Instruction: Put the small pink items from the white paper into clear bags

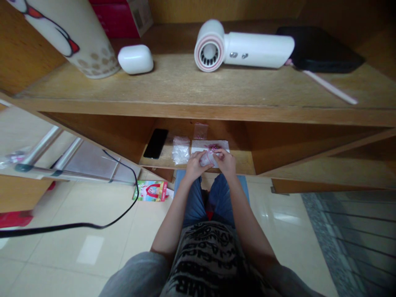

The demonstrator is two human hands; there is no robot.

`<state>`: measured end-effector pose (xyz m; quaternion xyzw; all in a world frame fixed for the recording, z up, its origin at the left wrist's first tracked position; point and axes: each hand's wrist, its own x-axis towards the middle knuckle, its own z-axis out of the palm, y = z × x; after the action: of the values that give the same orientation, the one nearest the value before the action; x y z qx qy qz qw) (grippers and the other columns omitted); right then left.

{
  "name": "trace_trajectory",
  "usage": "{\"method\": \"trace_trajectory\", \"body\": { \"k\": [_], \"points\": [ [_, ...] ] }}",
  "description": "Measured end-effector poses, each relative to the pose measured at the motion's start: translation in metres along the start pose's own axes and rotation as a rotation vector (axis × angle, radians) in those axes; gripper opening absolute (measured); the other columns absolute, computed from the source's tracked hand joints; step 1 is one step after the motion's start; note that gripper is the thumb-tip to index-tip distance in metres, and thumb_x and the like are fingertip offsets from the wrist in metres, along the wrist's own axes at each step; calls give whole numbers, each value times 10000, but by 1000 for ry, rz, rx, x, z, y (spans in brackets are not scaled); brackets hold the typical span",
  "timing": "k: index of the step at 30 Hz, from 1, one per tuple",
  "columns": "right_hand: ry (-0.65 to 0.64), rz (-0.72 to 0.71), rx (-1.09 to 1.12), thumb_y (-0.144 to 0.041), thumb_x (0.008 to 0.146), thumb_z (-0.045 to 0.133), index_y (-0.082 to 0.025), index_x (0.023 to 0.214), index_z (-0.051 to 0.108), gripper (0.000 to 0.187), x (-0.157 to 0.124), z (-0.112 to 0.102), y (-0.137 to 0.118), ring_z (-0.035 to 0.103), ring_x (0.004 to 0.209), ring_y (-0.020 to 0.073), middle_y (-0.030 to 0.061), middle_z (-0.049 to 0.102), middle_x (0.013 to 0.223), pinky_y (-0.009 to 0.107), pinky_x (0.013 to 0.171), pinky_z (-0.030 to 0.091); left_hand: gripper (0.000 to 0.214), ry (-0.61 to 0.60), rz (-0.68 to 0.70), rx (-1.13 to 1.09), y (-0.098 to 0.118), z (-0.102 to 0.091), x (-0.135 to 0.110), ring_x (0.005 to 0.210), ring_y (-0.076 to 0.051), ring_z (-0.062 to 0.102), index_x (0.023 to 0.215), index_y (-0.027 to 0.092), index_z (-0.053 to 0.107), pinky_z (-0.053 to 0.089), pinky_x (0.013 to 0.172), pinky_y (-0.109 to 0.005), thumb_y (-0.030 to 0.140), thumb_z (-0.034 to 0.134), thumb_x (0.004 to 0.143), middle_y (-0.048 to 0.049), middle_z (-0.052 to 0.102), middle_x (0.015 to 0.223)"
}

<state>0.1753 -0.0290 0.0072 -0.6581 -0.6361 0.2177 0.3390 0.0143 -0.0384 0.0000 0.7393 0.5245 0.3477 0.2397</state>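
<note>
Both hands meet over the front of the lower shelf, fingers closed around a small clear plastic bag (206,159). My left hand (195,166) grips the bag's left side. My right hand (226,163) pinches its right upper side. Just behind them a pile of tiny pink-red pieces (213,146) lies on a white sheet of paper (198,145). To the left is a stack of clear plastic bags (181,149). Farther back lies another small clear bag (201,131) with a few pink bits in it. What is inside the held bag is too small to tell.
A black phone (156,143) lies at the lower shelf's left. The upper shelf (173,88) overhangs, bearing a patterned cup (95,62), a white earbud case (135,59), a white handheld fan (256,49) and a black flat case (324,49). A black cable (117,220) hangs at left.
</note>
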Motion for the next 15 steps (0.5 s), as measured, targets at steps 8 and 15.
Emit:
{"method": "trace_trajectory", "body": {
  "k": [8, 15],
  "points": [
    [-35, -2, -191, -329, 782, 535, -227, 812, 672, 173, 14, 3, -15, 534, 575, 140, -12, 605, 605, 240, 566, 341, 549, 9, 0, -2, 1, 0, 0, 1021, -230, 550, 1167, 192, 542, 449, 896, -379, 382, 713, 681, -84, 606, 1094],
    [-74, -32, -272, -302, 789, 533, -242, 829, 682, 166, 14, 1, -16, 567, 626, 149, -7, 644, 655, 250, 627, 369, 531, 10, 9, 0, 0, 0, 0, 1028, -233, 550, 1151, 192, 551, 444, 907, -387, 373, 716, 679, -87, 606, 1101]
  ]
}}
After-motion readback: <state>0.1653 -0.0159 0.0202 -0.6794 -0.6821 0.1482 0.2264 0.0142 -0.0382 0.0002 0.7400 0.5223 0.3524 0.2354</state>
